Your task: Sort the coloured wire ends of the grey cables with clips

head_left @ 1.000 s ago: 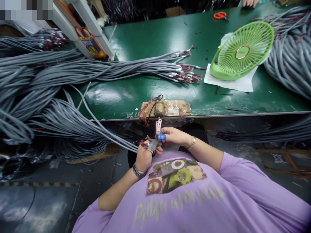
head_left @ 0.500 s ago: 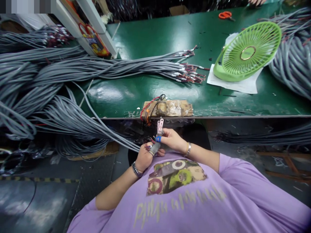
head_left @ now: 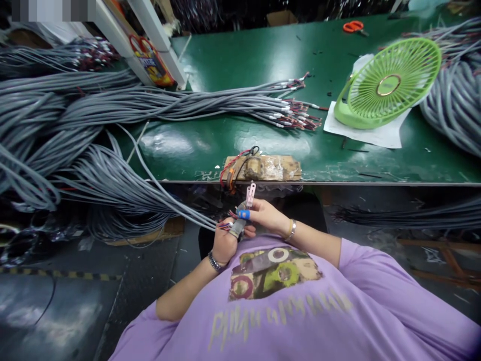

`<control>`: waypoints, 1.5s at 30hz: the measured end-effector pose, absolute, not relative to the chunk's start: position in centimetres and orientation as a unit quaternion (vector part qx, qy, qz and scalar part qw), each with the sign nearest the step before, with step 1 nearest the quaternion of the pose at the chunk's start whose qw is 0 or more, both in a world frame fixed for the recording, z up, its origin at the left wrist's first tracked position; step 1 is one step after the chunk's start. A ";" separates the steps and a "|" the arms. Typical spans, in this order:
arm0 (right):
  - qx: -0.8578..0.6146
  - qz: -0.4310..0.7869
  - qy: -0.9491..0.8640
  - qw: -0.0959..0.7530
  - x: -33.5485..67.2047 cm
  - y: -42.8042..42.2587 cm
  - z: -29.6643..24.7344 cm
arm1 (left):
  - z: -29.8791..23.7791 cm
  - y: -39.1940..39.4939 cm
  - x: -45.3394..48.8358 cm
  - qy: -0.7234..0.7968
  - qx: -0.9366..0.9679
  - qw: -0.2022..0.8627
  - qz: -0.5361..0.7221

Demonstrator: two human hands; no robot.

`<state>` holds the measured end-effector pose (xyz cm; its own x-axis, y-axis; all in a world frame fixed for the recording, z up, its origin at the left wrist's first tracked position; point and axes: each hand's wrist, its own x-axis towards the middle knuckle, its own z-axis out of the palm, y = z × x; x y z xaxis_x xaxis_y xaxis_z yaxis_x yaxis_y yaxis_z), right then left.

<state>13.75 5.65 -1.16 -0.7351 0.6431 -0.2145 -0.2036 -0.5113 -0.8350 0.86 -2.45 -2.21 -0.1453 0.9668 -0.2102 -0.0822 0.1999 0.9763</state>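
And here are the grey cables [head_left: 195, 216], smooth and round, slanting in from the left in a slim group, their ends splitting into thin red, dark and pale wires [head_left: 225, 226]. Those ends sit right at the hands, just past the near edge of the green table [head_left: 203, 148] and in front of the purple shirt [head_left: 285, 311]. Counting now: the cables in this group overlap, so no sure number there; one big bundle [head_left: 210, 104] of the same grey kind stretches across the table, far too many strands to tally; one green fan [head_left: 389, 85] on a white sheet [head_left: 385, 139]; one pair of orange scissors [head_left: 353, 27] near the far side; one wooden block [head_left: 280, 167] at the near edge, with red and black leads [head_left: 240, 156] at its left end. Over to the hands, two of them, close together! The left hand [head_left: 224, 244] is curled, gripping the cables near their wire ends, a grey cover [head_left: 237, 228] on its thumb. The right hand [head_left: 268, 217] is nearly closed, thumb and fingers pinched together beside the wires, a blue band [head_left: 244, 214] on the thumb and a pale pink strip [head_left: 251, 194] sticking up at its fingertips; what lies inside that pinch is too small to tell.
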 end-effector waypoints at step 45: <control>-0.363 0.784 -0.423 0.271 13.8 5.7 -1.4 | -1.5 -2.4 1.0 0.594 0.419 0.485 0.487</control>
